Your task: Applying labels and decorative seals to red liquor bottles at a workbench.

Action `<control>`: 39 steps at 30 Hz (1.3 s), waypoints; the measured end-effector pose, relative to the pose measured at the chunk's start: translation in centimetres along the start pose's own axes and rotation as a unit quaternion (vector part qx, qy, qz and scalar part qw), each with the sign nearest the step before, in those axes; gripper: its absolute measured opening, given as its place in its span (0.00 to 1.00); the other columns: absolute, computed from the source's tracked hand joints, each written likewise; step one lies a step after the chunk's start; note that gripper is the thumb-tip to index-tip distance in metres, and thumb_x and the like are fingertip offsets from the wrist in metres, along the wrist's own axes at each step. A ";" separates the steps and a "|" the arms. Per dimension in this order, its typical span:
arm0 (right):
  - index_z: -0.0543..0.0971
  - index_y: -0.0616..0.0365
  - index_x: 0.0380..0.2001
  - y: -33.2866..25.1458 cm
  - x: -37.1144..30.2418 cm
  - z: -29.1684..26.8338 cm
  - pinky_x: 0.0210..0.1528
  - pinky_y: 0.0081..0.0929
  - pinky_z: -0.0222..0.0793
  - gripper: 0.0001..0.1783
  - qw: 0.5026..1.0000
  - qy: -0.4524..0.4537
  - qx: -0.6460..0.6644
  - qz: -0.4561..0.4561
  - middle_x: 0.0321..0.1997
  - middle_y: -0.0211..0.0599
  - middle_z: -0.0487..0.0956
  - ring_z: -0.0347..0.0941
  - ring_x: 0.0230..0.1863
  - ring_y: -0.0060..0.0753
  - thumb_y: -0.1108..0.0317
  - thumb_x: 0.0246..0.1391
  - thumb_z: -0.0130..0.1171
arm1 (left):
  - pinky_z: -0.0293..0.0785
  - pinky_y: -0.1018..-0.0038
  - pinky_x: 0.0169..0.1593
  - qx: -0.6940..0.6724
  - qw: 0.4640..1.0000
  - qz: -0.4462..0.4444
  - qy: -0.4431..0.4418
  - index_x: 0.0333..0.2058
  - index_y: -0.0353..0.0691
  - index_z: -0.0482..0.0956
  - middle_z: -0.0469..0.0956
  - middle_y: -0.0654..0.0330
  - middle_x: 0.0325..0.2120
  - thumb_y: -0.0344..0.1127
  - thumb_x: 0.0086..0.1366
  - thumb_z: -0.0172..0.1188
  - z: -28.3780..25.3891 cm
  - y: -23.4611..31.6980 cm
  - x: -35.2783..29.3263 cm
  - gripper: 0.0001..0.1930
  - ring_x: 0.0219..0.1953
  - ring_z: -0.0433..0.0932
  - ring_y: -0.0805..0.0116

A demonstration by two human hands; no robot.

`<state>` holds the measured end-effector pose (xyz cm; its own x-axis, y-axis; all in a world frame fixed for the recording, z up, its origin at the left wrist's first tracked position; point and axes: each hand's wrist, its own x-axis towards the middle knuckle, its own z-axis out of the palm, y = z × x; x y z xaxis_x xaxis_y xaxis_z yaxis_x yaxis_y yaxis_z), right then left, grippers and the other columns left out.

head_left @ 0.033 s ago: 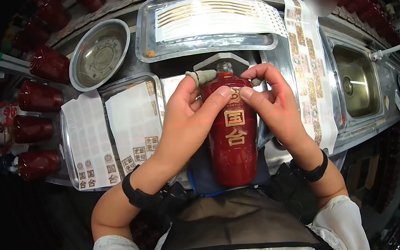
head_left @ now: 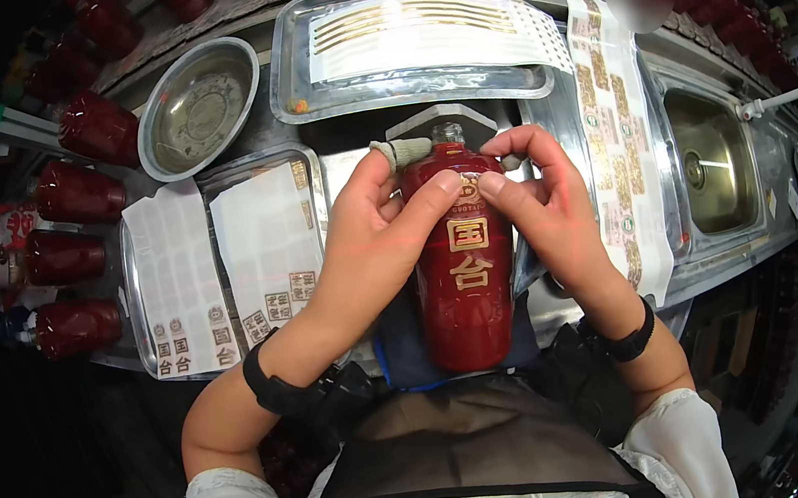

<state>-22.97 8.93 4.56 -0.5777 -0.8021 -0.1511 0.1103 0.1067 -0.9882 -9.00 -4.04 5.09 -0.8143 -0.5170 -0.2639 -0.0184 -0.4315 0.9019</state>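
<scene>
A dark red glass bottle point(head_left: 470, 325) with gold characters and a round gold emblem lies in front of me, its clear neck pointing away. My left hand point(head_left: 380, 216) grips its left shoulder, the thumb pressed on the emblem. A greenish fabric cover point(head_left: 406, 151) wraps a left fingertip beside the neck. From the other side my right hand point(head_left: 549, 199) holds the bottle, its thumb also at the emblem and its fingers bent by the right shoulder. The thumbs partly hide the emblem. Beneath the bottle is a dark blue cloth point(head_left: 403, 354).
Sticker sheets lie on a left tray point(head_left: 139, 328) and a far tray point(head_left: 283, 98). Another sticker sheet point(head_left: 620, 149) hangs over the metal at right, before a sink point(head_left: 710, 158). A metal bowl point(head_left: 154, 150) stands at far left. More red bottles point(head_left: 77, 328) line the left and back.
</scene>
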 end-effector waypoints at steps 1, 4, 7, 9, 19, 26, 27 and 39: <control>0.71 0.61 0.51 0.0 0.0 0.0 0.32 0.13 0.74 0.18 1.000 0.001 0.000 0.000 0.50 0.36 0.75 0.80 0.31 0.15 0.72 0.60 0.65 | 0.76 0.74 0.55 -0.011 1.000 0.008 0.001 0.55 0.33 0.72 0.80 0.54 0.49 0.34 0.70 0.63 0.1 0.0 0.1 0.19 0.51 0.79 0.72; 0.72 0.61 0.50 0.2 0.3 0.3 0.32 0.12 0.73 0.18 0.999 0.008 0.036 -0.006 0.48 0.35 0.75 0.78 0.30 0.13 0.72 0.60 0.65 | 0.78 0.74 0.52 -0.009 1.000 0.008 0.003 0.52 0.33 0.72 0.80 0.53 0.47 0.35 0.68 0.66 0.1 0.5 0.5 0.19 0.49 0.80 0.72; 0.72 0.61 0.49 -0.1 0.4 0.4 0.27 0.10 0.68 0.17 0.999 0.006 0.050 0.008 0.46 0.33 0.76 0.75 0.27 0.09 0.72 0.59 0.66 | 0.78 0.74 0.51 0.013 1.000 0.002 0.001 0.51 0.32 0.73 0.80 0.53 0.46 0.36 0.68 0.66 0.0 0.5 0.8 0.18 0.48 0.80 0.71; 0.73 0.61 0.47 0.2 0.4 0.3 0.25 0.09 0.65 0.17 1.000 0.015 0.007 -0.015 0.41 0.31 0.78 0.73 0.25 0.07 0.70 0.59 0.67 | 0.78 0.75 0.50 0.026 1.000 0.007 0.000 0.50 0.32 0.73 0.80 0.52 0.46 0.36 0.68 0.66 0.1 0.4 0.9 0.18 0.47 0.80 0.71; 0.74 0.60 0.49 0.5 -0.3 0.4 0.22 0.09 0.61 0.20 0.998 0.027 0.057 0.018 0.45 0.31 0.75 0.66 0.21 0.04 0.69 0.56 0.69 | 0.76 0.73 0.56 0.019 1.000 -0.022 0.000 0.56 0.34 0.71 0.79 0.54 0.50 0.36 0.69 0.65 -0.3 0.3 0.2 0.22 0.52 0.79 0.71; 0.74 0.62 0.51 0.8 -0.6 0.1 0.22 0.08 0.59 0.24 0.999 0.029 -0.009 -0.019 0.50 0.34 0.71 0.62 0.21 0.03 0.69 0.53 0.70 | 0.77 0.72 0.57 0.024 1.000 -0.001 -0.019 0.56 0.35 0.70 0.78 0.54 0.51 0.35 0.67 0.68 -0.2 0.0 0.1 0.24 0.53 0.79 0.69; 0.73 0.61 0.52 0.8 -0.6 0.1 0.24 0.08 0.62 0.24 0.999 0.023 -0.024 -0.016 0.50 0.34 0.70 0.66 0.23 0.04 0.69 0.54 0.70 | 0.77 0.72 0.57 0.025 0.999 0.000 -0.021 0.56 0.35 0.70 0.78 0.54 0.51 0.35 0.67 0.68 -0.2 -0.1 0.0 0.24 0.53 0.79 0.69; 0.66 0.57 0.64 0.6 -3.0 0.1 0.29 0.10 0.70 0.33 0.999 0.004 -0.035 0.025 0.46 0.34 0.79 0.75 0.29 0.10 0.68 0.58 0.68 | 0.76 0.69 0.60 -0.012 0.999 -0.008 -0.040 0.60 0.34 0.61 0.74 0.48 0.57 0.34 0.67 0.68 -1.1 -1.1 -1.4 0.30 0.59 0.75 0.63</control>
<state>-21.13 11.38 4.47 -0.5793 -0.7901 -0.2006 0.0832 0.1875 -0.9787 -7.21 -3.67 4.07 -0.8575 -0.4497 -0.2499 -0.0187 -0.4581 0.8887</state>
